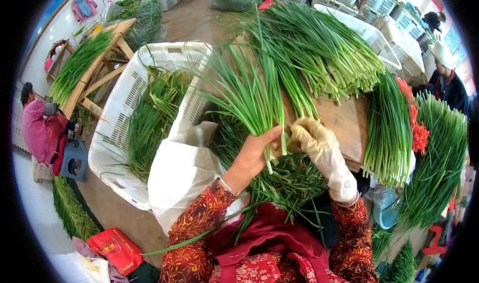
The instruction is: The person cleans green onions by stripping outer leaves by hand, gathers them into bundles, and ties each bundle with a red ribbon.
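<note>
My bare left hand [252,155] is closed round a small bunch of garlic chives [254,103], with the leaves fanning up and away and the pale stem ends pointing down towards me. Close beside those stem ends, my right hand [319,150], in a cream rubber glove, has its fingers curled together; what they pinch, if anything, is hidden. A large pile of chives [332,51] lies beyond on a wooden board [342,128], and a few stalks reach down to the gloved fingers. Loose trimmed leaves [289,178] cover my lap below both hands.
A white plastic crate [107,133] with leaf scraps stands to the left. On the right are bundled chives [391,133], red ties [419,133] and a blue container [384,208]. One person [42,126] sits at far left, another [444,78] at far right.
</note>
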### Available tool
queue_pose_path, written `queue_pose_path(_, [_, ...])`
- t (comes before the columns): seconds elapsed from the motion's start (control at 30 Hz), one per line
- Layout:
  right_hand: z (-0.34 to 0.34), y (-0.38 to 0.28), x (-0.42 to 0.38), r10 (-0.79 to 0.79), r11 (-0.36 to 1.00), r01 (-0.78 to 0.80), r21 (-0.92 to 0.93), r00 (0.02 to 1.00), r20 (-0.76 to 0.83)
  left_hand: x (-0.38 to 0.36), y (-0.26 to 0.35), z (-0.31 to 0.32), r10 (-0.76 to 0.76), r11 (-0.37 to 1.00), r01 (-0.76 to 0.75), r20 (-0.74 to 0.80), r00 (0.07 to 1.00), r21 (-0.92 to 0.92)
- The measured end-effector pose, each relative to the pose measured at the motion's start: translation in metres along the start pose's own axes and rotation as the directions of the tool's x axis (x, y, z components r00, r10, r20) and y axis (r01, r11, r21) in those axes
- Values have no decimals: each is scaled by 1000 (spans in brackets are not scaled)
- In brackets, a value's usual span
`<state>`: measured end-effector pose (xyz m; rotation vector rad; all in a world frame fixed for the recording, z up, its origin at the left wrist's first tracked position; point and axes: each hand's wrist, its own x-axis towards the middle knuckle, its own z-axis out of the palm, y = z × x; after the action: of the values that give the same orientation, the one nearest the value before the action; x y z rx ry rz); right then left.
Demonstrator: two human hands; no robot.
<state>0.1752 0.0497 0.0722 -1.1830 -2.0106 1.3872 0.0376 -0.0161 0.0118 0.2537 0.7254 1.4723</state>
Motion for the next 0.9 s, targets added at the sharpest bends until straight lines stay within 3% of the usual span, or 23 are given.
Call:
queue_pose_path(0.07, [6,8,11,-116,989,116,89,993,-9,0,-1,3,1,1000,-1,6,1000,4])
queue_pose_path(0.13, [9,3,16,-100,995,100,-6,995,9,1,0,2,10,1000,-10,7,1000,6])
queue_pose_path(0.2, [14,6,18,7,957,-13,291,1000,22,2,0,-1,16,1000,-16,22,1000,6])
queue_pose_path(0.27, [13,9,18,16,946,-23,323,1000,26,2,-1,-3,25,1000,-25,-1,1000,12])
queue_pose_path(0.33, [13,8,16,149,885,-153,440,988,43,2,-3,-4,30,999,-29,-23,999,18])
queue_pose_path(0.57, [13,10,12,212,863,-206,461,976,40,3,-6,-8,13,1000,-13,-24,1000,5])
queue_pose_path(0.63, [18,16,11,8,855,18,519,999,-48,4,-4,-8,-23,1000,23,-9,1000,0])
queue_pose_path(0.8, [24,22,-12,-260,833,240,498,965,-32,-1,5,0,-37,999,37,-69,997,-9])
queue_pose_path(0.9, [19,28,-27,-460,873,458,168,887,-30,-5,4,-3,33,996,-32,-10,999,77])
